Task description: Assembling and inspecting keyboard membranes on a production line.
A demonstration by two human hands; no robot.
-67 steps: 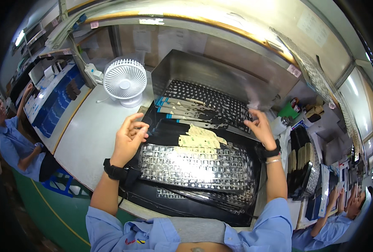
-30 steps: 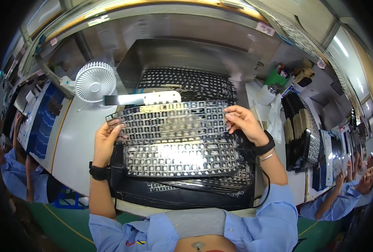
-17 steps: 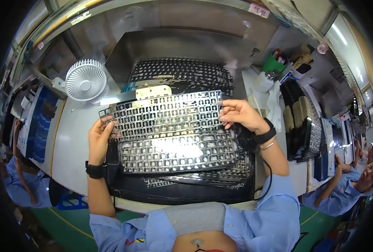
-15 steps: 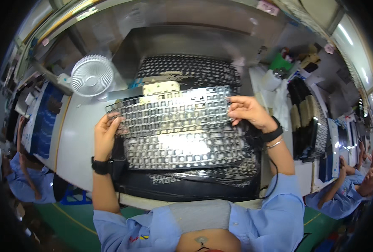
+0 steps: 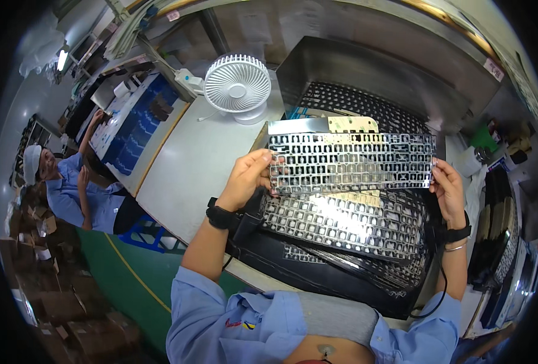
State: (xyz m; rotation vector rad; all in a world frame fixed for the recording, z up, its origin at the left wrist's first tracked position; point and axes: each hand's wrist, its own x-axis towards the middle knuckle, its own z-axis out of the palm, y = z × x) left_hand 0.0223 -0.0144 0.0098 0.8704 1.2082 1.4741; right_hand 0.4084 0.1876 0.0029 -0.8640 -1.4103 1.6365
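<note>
2 hands [image 5: 243, 180] gripping keyboard frame [image 5: 352, 162], fan [image 5: 237, 91] beyond

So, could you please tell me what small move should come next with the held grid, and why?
I'd probably ease the held grid level toward the pile of similar grids, moving both ends together. The left hand grips one end and the right hand the other, so it seems well supported, and the pile shows just below it in the picture.

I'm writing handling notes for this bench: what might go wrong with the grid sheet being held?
The held grid sheet, gripped by the left hand and right hand only at its ends, might flex mid-span. Its many openings could also catch on the piled grid sheets below.
</note>
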